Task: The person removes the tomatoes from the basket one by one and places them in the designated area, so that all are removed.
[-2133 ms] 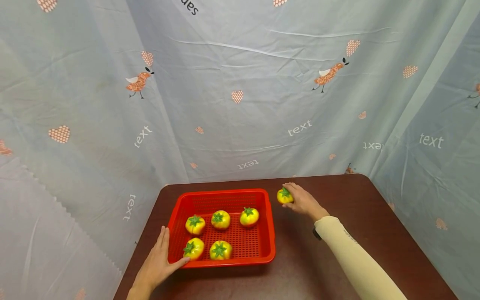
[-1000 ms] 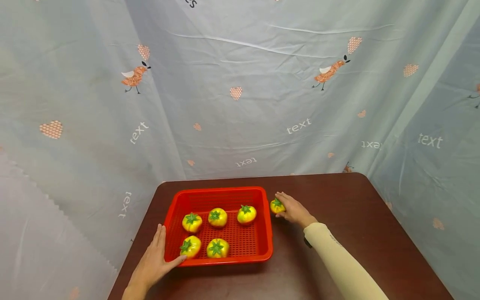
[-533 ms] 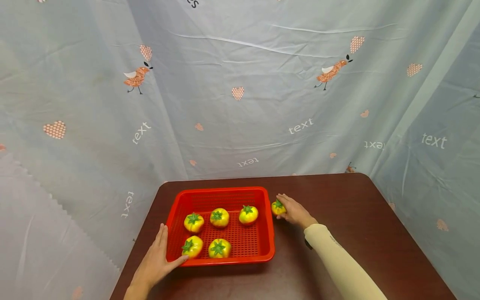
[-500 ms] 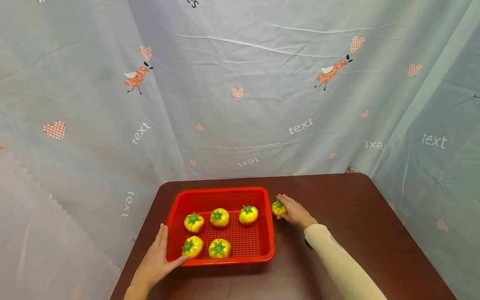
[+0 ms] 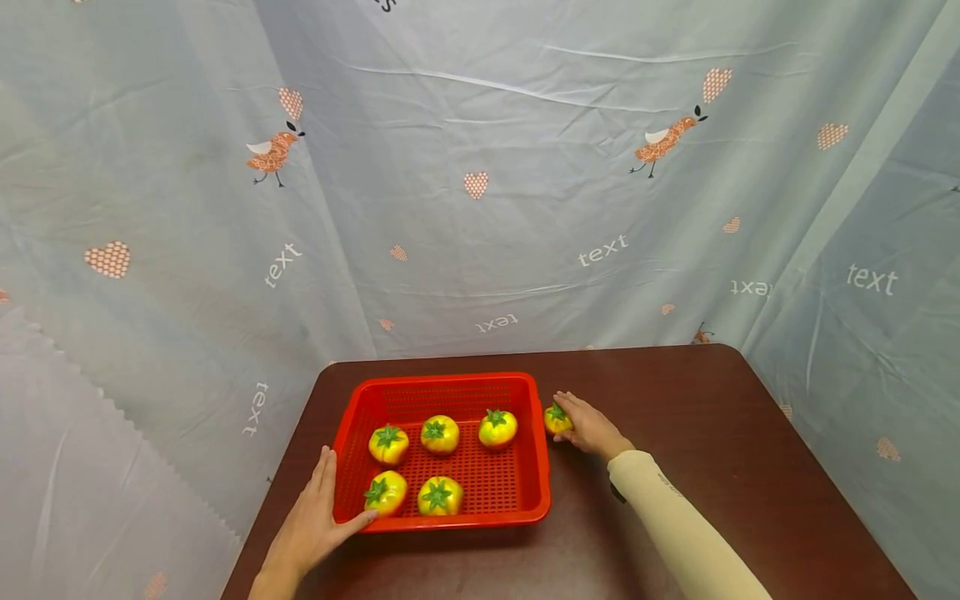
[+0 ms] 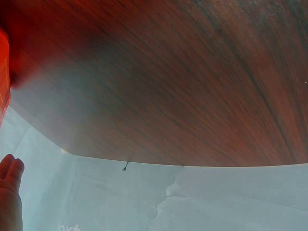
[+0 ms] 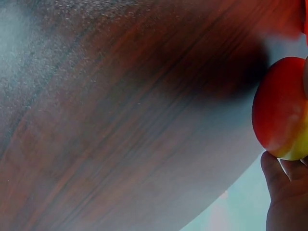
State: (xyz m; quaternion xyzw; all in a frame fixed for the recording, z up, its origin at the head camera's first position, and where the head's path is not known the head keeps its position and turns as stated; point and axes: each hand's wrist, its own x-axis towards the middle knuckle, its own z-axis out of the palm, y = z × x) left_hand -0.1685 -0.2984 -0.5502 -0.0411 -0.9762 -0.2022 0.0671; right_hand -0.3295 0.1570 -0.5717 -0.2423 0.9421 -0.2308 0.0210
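My right hand grips a yellow tomato with a green leafy top, just outside the right wall of a red plastic basket. In the right wrist view the tomato shows its red underside, with fingers against its lower edge. My left hand is spread at the basket's front left corner, its thumb on the front rim and its straight fingers along the left side. Inside the basket lie several similar tomatoes, among them a back right one and a front middle one.
The basket stands on the left part of a dark brown wooden table. A grey-blue printed curtain hangs right behind the table and along both sides.
Over the first second my right hand brought the tomato left and nearer, to the basket's right wall. Since then it has hardly moved. The left hand stays at the basket's corner.
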